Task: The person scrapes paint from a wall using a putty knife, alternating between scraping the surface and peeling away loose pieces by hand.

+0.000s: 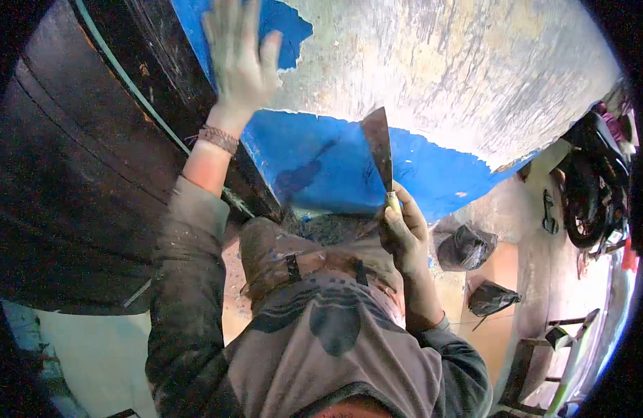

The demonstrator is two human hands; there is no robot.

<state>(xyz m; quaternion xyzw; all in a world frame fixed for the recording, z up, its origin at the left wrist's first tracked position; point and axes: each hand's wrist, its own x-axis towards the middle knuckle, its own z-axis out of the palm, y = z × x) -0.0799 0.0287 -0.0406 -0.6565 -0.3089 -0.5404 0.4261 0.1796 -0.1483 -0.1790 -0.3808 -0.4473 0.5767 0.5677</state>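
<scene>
My right hand (407,226) is wrapped round the handle of a paint scraper (379,146), its wide metal blade pointing up toward the wall. Behind the blade, the wall shows blue paint (321,160) along its lower part. Above a ragged edge lies a bare, whitish scraped surface (419,70). My left hand (239,63) lies with fingers stretched out over a remaining blue patch at the upper left, slightly blurred. A braided bracelet (219,138) circles that wrist.
A dark panel (77,181) with a pale green strip stands close on the left. On the floor to the right lie two black plastic bags (467,247). Farther right are a motorcycle (593,181), a sandal (550,212) and a metal-framed rack (554,348).
</scene>
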